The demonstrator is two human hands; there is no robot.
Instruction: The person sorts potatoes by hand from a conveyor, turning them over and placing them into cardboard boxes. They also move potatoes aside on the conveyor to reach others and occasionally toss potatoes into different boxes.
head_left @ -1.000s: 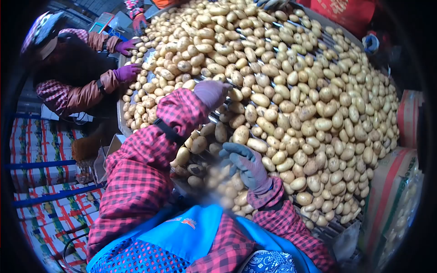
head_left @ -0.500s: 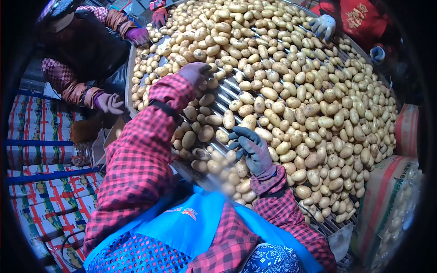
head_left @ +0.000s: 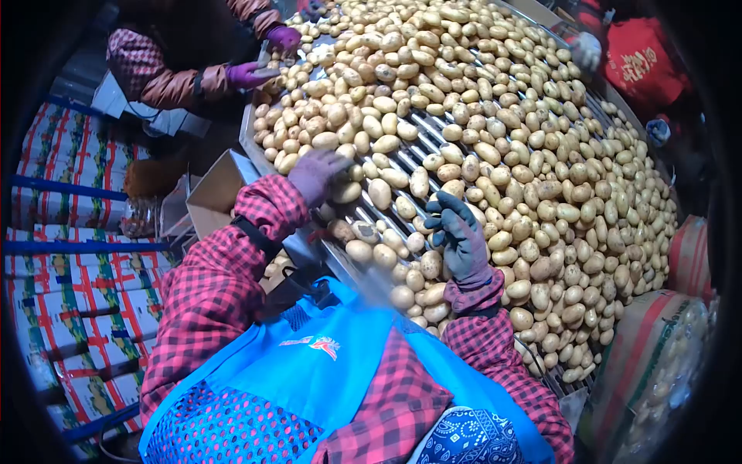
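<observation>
Potatoes [head_left: 541, 193] lie heaped over a table with a slatted metal top [head_left: 425, 139]. My left hand [head_left: 318, 175], in a purple glove, rests on potatoes near the table's left edge, fingers stretched toward the slats and nothing gripped. My right hand [head_left: 461, 236], in a grey and dark glove, hovers over the potatoes near the front edge, palm turned up and fingers curled. Whether it holds anything cannot be made out. Several potatoes lie on the slats between my hands.
An open cardboard box [head_left: 220, 193] stands left of the table. Printed cartons [head_left: 85, 286] fill the far left. A sack [head_left: 641, 348] stands at the right. Co-workers' gloved hands [head_left: 251, 75] are at the back left, another [head_left: 586, 52] at the back right.
The view has shifted. My left hand has moved back toward the table's left edge, and potatoes that lay beside it are gone from there. My right hand stays near the front.
</observation>
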